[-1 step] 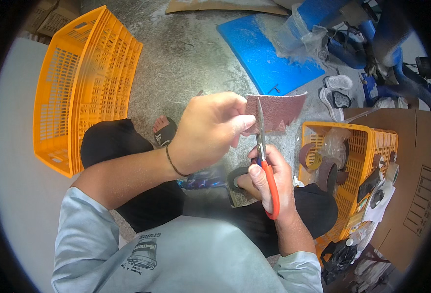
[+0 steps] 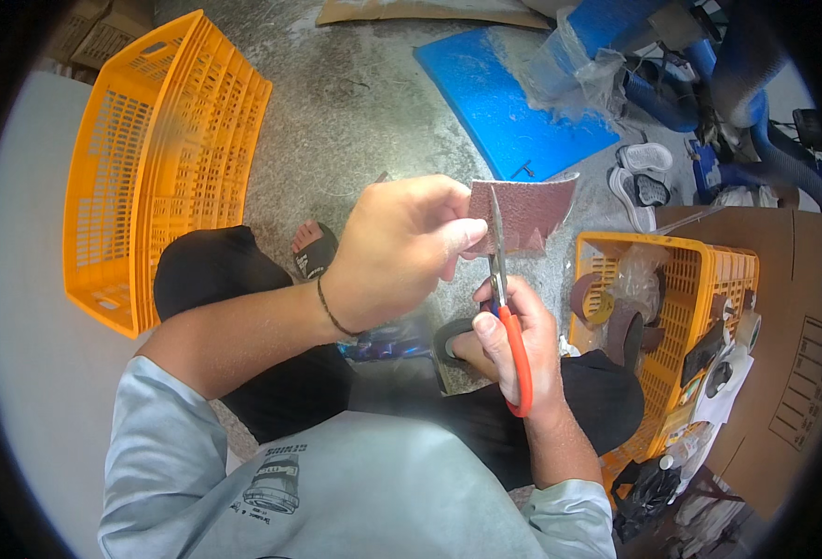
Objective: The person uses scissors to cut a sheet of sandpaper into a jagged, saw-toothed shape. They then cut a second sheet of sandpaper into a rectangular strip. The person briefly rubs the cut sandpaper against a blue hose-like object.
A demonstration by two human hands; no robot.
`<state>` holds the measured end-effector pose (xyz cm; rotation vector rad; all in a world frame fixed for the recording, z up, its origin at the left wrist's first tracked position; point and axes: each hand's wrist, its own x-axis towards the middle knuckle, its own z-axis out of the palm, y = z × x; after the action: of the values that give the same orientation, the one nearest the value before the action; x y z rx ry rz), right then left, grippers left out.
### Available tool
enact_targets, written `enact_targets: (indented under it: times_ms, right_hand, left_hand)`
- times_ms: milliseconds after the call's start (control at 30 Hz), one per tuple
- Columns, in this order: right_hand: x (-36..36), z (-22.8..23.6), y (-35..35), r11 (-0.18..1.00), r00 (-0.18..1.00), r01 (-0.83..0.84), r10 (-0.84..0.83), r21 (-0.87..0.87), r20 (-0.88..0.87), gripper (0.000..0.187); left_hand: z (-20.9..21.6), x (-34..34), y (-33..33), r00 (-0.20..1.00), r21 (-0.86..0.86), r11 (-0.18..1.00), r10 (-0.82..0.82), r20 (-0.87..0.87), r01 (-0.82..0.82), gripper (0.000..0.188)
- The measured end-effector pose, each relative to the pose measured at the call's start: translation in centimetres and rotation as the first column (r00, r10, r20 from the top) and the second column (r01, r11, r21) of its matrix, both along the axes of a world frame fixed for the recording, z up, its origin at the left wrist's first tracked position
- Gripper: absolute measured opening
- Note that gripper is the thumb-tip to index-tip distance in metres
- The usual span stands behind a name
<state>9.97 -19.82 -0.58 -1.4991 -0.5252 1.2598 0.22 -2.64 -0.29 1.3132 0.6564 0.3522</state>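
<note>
My left hand [image 2: 400, 240] pinches the left edge of a reddish-brown piece of sandpaper [image 2: 530, 212] between thumb and fingers. The piece is held up in front of me, its lower right edge jagged and its right side slightly curled. My right hand [image 2: 536, 343] is closed round the scissors [image 2: 520, 368], which have red-orange handles. Their blades point away from me and lie across the sandpaper near my left fingertips, looking nearly closed. Part of the handles is hidden by my right fingers.
Stacked yellow crates [image 2: 173, 158] stand at the left. To the right, another yellow crate [image 2: 699, 250] holds strips and plastic film, with tape and papers along its side. Beyond lie a blue board [image 2: 495, 93], shoes [image 2: 636, 186] and hoses. A large cardboard box [image 2: 774, 279] stands far right.
The free right end of the sandpaper has shifted slightly left and curled. Both hands and the scissors stay almost where they were.
</note>
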Motion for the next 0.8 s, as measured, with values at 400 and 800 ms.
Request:
enact_targets:
  times_ms: [400,800]
  right_hand:
    - [0.26,-0.64,-0.09,0.995,0.999,-0.027,0.023,0.093,0.046,0.037]
    - [0.82,-0.34,0.02,0.992,0.995,-0.085,0.079,0.096,0.063,0.039]
  left_hand:
    - [-0.04,-0.28,-0.21,0.998,-0.066,0.996,-0.056,0.004,0.056,0.008]
    - [0.21,-0.37,0.01,0.994,-0.068,0.992,-0.108,-0.01,0.108,0.008]
